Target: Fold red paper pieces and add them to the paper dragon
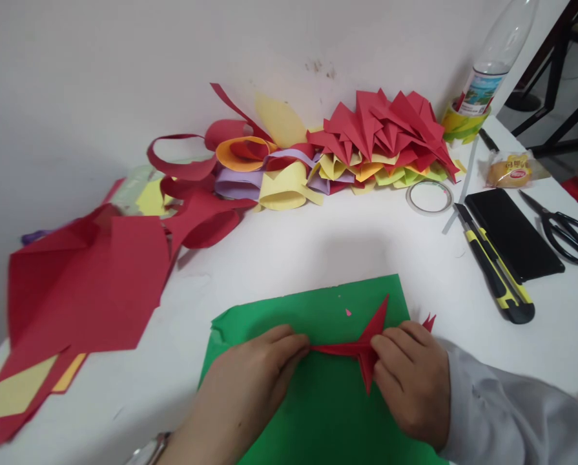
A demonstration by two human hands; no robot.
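A red folded paper piece [374, 328] with several pointed flaps stretches between my hands, just over a green sheet [332, 400]. My left hand [269, 361] pinches its narrow left tip between thumb and fingers. Closed around its right part is my right hand [409, 378], whose fingers hide the middle of the fold. Small red points [429, 321] stick out beyond the right knuckles; I cannot tell whether they belong to the same piece. A tiny pink scrap [348, 312] lies on the green sheet, which has a crumpled upper left corner.
Folded red pieces [380, 126] are heaped against the wall beside curled paper strips [283, 184]. Red sheets [90, 284] lie at left. To the right are a tape roll [409, 201], box cutter [499, 271], black phone-like slab [514, 232], scissors [567, 232], wrapped snack [509, 170] and bottle [482, 87].
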